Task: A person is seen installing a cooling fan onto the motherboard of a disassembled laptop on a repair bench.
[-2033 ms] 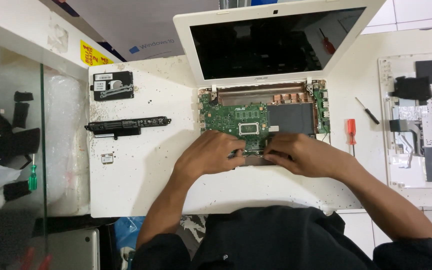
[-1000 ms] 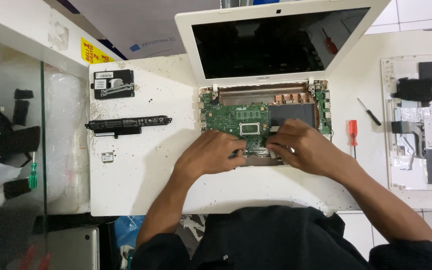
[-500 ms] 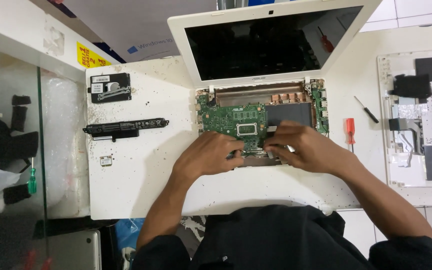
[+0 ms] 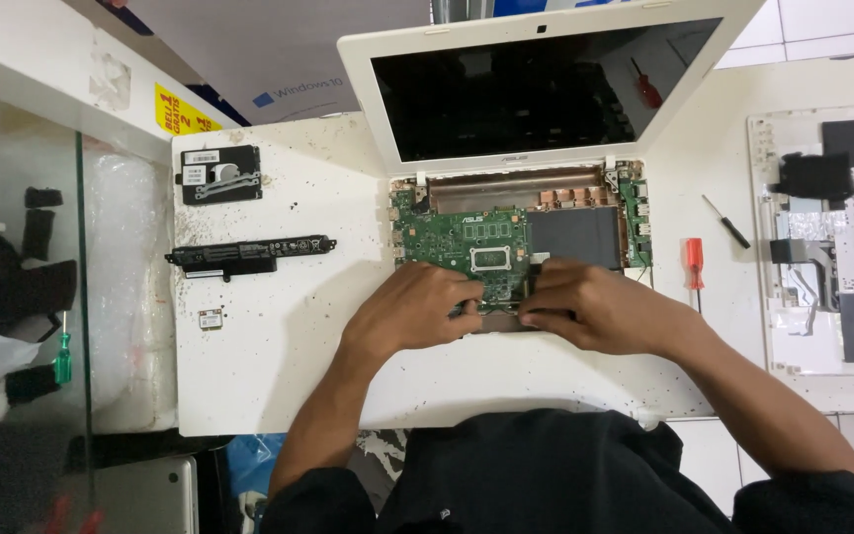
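An opened white laptop (image 4: pixel 546 89) is seen from above on a white, speckled surface (image 4: pixel 289 366), its dark screen tilted back and its base uncovered; inside the base a green circuit board (image 4: pixel 457 242) is exposed, with a dark rectangular plate (image 4: pixel 575 235) just beside it on the right. Both hands are laid on the front edge of the board; the left hand (image 4: pixel 417 307) is curled, its fingers (image 4: pixel 467 295) pressed together and bent down onto the board's lower edge; the right hand (image 4: pixel 595 307) is set just beside it, its fingers (image 4: pixel 536 282) drawn together on a small dark part, though what exactly is pinched cannot be told. To the left of the laptop, well apart from the hands, a long black battery bar (image 4: pixel 249 252), a black drive (image 4: pixel 220 174) and a tiny chip card (image 4: pixel 211 318) are laid out; to the right, a red-handled screwdriver (image 4: pixel 694 263) and a thin black screwdriver (image 4: pixel 725 222) are seen near a white keyboard cover (image 4: pixel 793 346) lying face down.
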